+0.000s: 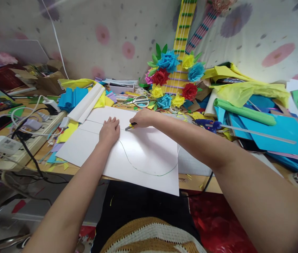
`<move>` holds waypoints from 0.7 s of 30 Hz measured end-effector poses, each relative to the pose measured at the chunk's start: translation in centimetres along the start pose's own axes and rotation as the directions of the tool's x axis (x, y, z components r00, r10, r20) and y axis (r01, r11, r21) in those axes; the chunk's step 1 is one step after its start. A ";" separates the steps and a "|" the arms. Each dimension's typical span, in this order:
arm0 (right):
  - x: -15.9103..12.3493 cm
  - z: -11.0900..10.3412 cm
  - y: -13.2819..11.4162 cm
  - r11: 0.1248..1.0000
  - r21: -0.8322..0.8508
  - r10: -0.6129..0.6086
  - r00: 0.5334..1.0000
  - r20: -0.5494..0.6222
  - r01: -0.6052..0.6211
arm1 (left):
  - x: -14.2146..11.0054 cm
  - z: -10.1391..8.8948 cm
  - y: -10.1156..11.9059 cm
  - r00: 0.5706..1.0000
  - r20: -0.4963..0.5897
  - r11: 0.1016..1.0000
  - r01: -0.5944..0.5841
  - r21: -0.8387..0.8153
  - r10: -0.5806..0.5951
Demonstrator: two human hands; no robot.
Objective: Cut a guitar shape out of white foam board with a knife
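Note:
A large white board [143,154] lies on the table in front of me, its near edge overhanging my lap. Straight lines cross its left part, and a curved green-dark outline sweeps over its near half. My left hand [109,130] lies flat on the board beside the lines, fingers stretched out. My right hand [143,118] is closed around a yellow-and-black utility knife [131,126], whose tip points left and down at the board close to a drawn line. I cannot make out whether the blade touches the surface.
A power strip [30,140] with chargers and tangled cables sits at left. Scissors [139,102] lie behind the board. A guitar-shaped craft [182,75] with paper flowers leans on the wall. A blue glue gun [208,124] and blue sheets [283,135] are at right.

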State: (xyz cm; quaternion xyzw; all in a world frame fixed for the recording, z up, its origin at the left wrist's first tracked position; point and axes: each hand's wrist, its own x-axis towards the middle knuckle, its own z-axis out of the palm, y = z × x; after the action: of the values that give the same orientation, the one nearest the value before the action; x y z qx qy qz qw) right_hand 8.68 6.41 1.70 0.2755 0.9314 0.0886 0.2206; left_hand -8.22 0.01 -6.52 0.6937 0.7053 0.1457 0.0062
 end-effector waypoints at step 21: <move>0.1 0.6 1.6 0.997 -0.066 -0.033 0.999 -0.004 0.033 | 0.2 0.1 -0.2 0.998 0.054 1.000 -0.017 -0.010 0.018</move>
State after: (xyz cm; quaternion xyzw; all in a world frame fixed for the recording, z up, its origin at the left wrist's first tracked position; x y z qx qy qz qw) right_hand 9.63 7.84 1.54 0.2526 0.9330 0.1162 0.2284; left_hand -8.38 0.24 -6.60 0.7035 0.6981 0.1303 0.0270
